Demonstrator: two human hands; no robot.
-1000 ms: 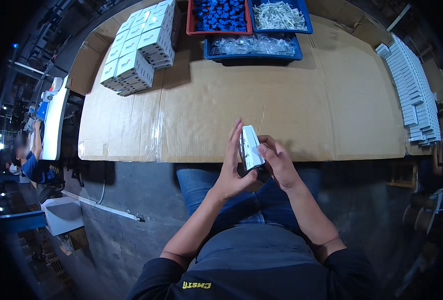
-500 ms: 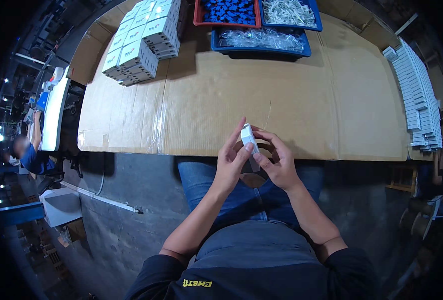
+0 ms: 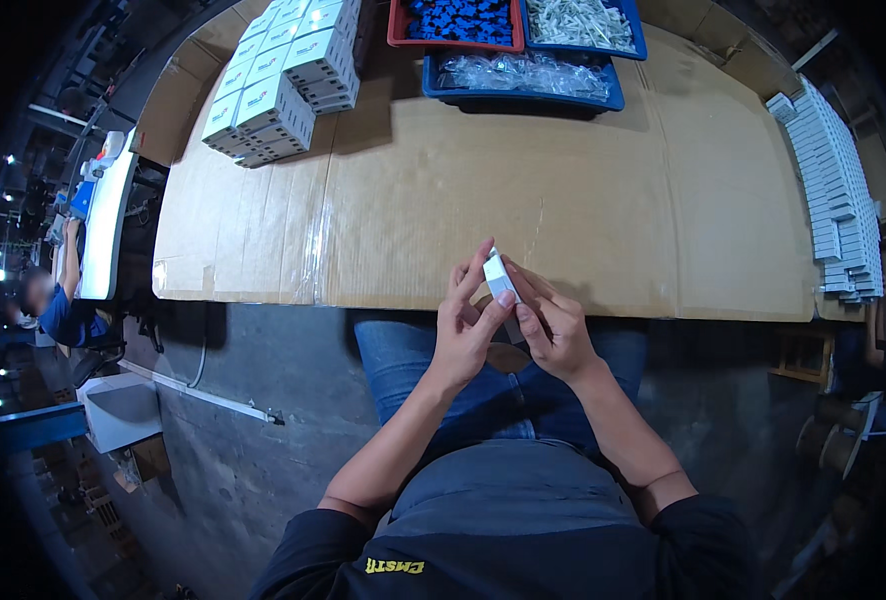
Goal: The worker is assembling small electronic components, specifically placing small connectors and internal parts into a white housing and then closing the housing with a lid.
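Observation:
Just over the near edge of the table, both my hands hold one small white box-shaped piece [image 3: 500,277]. My left hand [image 3: 460,335] grips it from the left, thumb on its near face and index finger stretched up along its side. From the other side my right hand [image 3: 560,338] has its fingers curled round the piece, with the thumb close to the left thumb. A paler, see-through-looking part hangs below the piece between my palms; what it is I cannot tell. My fingers hide most of the piece's right side.
Stacked white boxes [image 3: 273,110] stand at the back left of the cardboard-covered table [image 3: 463,190]. At the back are a red tray [image 3: 395,30] of blue parts, a blue tray [image 3: 639,40] of white parts and another blue tray [image 3: 523,103] of clear bags. Rows of white pieces [image 3: 838,200] line the right edge. A co-worker [image 3: 68,315] sits far left.
The white piece has turned slightly between my fingers, and my right fingers have closed in nearer to it. The left fingers have shifted a little on its side.

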